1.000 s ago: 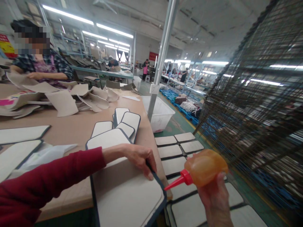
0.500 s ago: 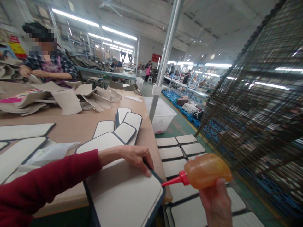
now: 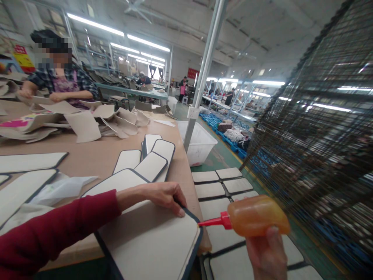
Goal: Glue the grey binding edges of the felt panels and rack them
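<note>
My left hand (image 3: 167, 197) grips the far edge of a cream panel with dark blue edging (image 3: 148, 237), thumb on its top face and fingers curled over the rim. The panel juts past the table's front corner. In my right hand (image 3: 268, 249) is a squeeze bottle (image 3: 258, 216) of amber liquid, probably glue, tipped on its side. Its red nozzle (image 3: 214, 221) points left, and the tip touches or almost touches the panel's right corner at the edging. More edged panels (image 3: 151, 165) lie stacked just beyond my left hand.
Grey-beige sheets (image 3: 83, 126) are heaped across the brown table (image 3: 122, 142), where a co-worker (image 3: 62, 83) handles some. A metal post (image 3: 201, 74) and white bin (image 3: 201, 142) stand past the table edge. Rows of edged panels (image 3: 206, 190) lie low at right, beside a wire mesh rack (image 3: 314, 128).
The bottle has swung slightly, its nozzle tip moving a little up and left along the panel's corner. My left hand and the panel have shifted slightly left. The co-worker's hands have moved apart.
</note>
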Demonstrator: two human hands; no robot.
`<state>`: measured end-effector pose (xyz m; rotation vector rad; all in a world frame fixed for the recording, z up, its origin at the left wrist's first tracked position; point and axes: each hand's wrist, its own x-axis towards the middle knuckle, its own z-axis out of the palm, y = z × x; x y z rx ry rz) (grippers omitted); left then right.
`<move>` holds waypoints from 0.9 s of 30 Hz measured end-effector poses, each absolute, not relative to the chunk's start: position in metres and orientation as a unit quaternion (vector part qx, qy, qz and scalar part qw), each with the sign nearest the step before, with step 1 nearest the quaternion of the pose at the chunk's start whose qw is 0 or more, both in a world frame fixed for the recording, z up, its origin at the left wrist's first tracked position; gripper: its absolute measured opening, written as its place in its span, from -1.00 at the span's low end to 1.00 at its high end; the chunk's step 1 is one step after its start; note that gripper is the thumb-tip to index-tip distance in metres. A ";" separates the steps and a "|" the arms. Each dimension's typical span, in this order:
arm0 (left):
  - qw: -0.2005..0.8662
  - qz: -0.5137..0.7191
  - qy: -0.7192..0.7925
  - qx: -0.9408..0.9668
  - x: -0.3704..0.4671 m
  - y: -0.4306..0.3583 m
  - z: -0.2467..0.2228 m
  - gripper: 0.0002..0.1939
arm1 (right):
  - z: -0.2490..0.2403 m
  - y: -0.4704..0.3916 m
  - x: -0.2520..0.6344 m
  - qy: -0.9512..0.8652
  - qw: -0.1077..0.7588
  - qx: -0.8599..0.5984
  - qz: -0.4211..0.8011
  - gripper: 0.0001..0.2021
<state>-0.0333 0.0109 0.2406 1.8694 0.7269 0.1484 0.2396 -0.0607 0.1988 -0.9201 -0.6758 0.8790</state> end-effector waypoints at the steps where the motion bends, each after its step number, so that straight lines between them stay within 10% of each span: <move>1: 0.534 0.065 0.307 0.785 -0.034 0.011 0.240 -0.76 | 0.198 -0.061 0.240 -0.308 0.752 -0.421 0.403 -0.29; 27: 0.572 0.117 0.362 0.727 -0.052 0.012 0.228 -0.68 | 0.185 -0.073 0.230 -0.299 0.752 -0.410 0.420 -0.42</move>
